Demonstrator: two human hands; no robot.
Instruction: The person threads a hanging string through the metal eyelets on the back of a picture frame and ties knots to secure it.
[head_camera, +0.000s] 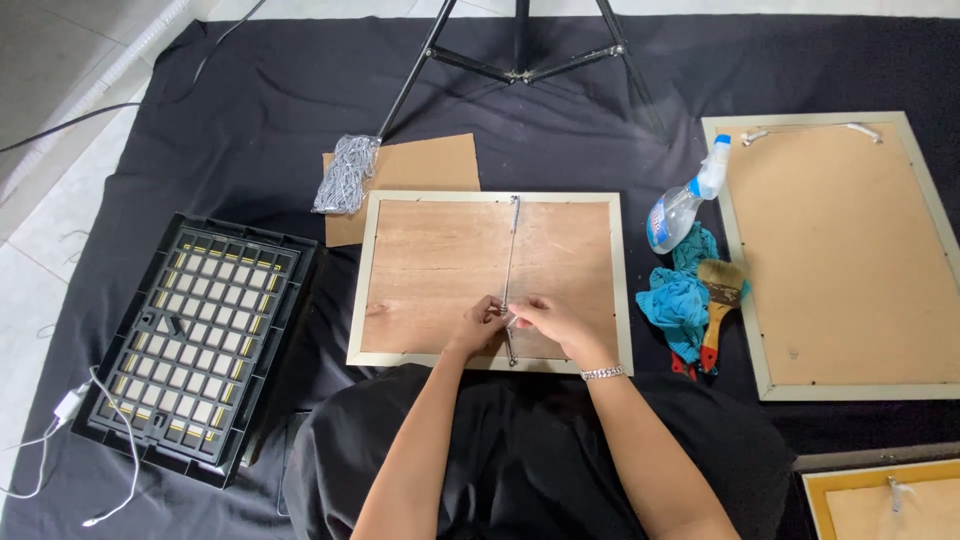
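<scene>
Both hands pinched shut on the thin metal hanging wire (511, 280), left hand (480, 325) and right hand (545, 318) meeting at its near third, fingertips almost touching. Wire stretched near-to-far down the middle of the face-down picture frame (490, 278), directly ahead on the black cloth (250, 130). Neither hand nearer; spray bottle (680, 205) well right

A pale-framed picture frame (440, 262) lies face down, wooden back up, a metal wire (511, 255) strung across it.
</scene>
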